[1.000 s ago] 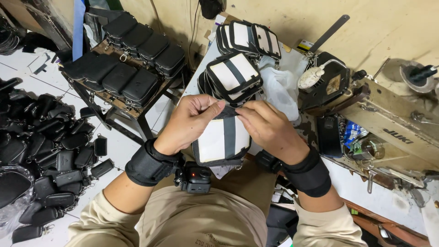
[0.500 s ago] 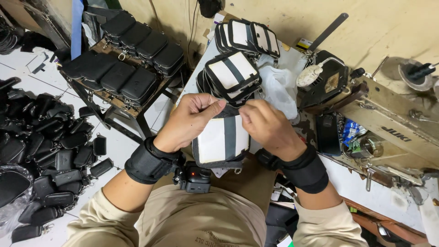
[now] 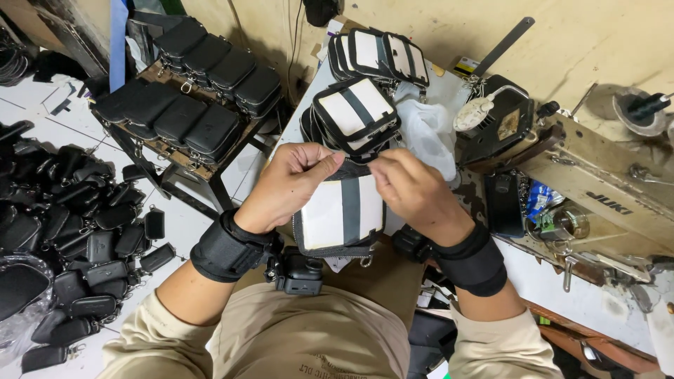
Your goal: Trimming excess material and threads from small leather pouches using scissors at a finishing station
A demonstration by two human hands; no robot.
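Head view, near to far. Both hands hold a small white pouch with a grey stripe [image 3: 342, 214] upright in front of the chest, above the lap. The left hand [image 3: 291, 186] closes its grip on the pouch's upper left edge, fingers curled over the top; the right hand [image 3: 411, 189] pinches the upper right edge between thumb and fingertips. The two grips nearly meet over the top of the pouch. Each wrist carries a black wrist band [image 3: 228, 247], and a small black camera [image 3: 300, 270] hangs just below the pouch, between the forearms.

Just beyond the grips a second white-and-black pouch [image 3: 354, 116] lies tilted on the desk [image 3: 597, 302], close to the knuckles. To its right lies a crumpled white plastic bag [image 3: 428, 133]. Farther back stands a row of similar pouches [image 3: 379, 56]. Right of the right hand sits a sewing machine [image 3: 583, 175], its head stretching off to the far right.

Left of the left hand, well apart, a low rack [image 3: 189, 105] carries black cases in rows. Farther left, a heap of loose black cases [image 3: 63, 231] covers the floor
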